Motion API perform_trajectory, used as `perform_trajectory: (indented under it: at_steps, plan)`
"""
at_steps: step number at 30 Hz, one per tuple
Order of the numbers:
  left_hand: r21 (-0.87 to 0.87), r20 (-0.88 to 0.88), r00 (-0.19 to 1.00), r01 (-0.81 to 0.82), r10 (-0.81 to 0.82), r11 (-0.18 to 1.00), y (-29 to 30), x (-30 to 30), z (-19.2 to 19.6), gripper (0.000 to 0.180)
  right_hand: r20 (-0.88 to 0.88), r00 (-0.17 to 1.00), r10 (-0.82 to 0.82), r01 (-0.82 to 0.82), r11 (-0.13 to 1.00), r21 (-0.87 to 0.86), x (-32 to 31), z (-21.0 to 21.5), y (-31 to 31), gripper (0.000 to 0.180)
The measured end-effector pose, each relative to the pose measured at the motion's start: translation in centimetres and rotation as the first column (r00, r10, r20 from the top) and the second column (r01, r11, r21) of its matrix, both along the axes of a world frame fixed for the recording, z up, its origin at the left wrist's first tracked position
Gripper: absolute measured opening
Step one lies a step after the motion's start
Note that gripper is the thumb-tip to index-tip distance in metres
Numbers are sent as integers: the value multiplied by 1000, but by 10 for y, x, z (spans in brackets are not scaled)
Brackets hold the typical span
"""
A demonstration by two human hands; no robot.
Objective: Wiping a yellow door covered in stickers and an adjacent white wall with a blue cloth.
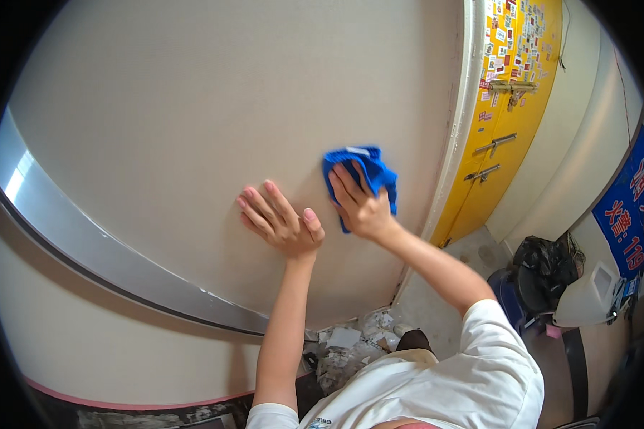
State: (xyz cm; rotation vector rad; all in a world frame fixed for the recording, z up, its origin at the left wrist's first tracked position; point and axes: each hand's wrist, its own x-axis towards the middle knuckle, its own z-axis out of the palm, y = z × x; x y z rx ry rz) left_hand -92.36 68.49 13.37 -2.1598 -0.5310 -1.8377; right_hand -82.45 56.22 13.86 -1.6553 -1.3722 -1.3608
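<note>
A folded blue cloth [384,182] lies against the pale wall [193,93], pressed there by my right hand [365,207]. The fingers of that hand curl over the cloth, and a small white patch shows along its top edge. To the left and slightly lower, my left hand [283,225] is near or on the same wall, fingers spread, with nothing in it. Whether its palm touches the surface I cannot tell. Both bare forearms reach up from white short sleeves.
A yellow door [479,157] with metal bolts and many stickers stands to the right. Rubble [343,343] litters the floor below. A black bag [547,261] and a white plastic piece [590,297] sit at right, under a blue banner [626,207]. A metal strip [79,225] curves at left.
</note>
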Motion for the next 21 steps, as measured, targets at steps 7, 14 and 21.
perform_trajectory:
  at_steps: [7, 14, 21]
  plan:
    - [-8, -1, 1000, 5, -5, 1000, 1, 1, 0, 66, 188, 959, -213, 212, 977, 26, 46, 105, -59, 46]
    - [35, 45, 998, 33, -34, 999, 4, 3, 1, 66, 166, 953, -255, 248, 967, 62, 71, 117, -108, 56]
    - [42, 11, 1000, 0, -1, 999, 1, 4, -1, 67, -62, 994, -95, 112, 911, 397, 84, 46, -123, 37]
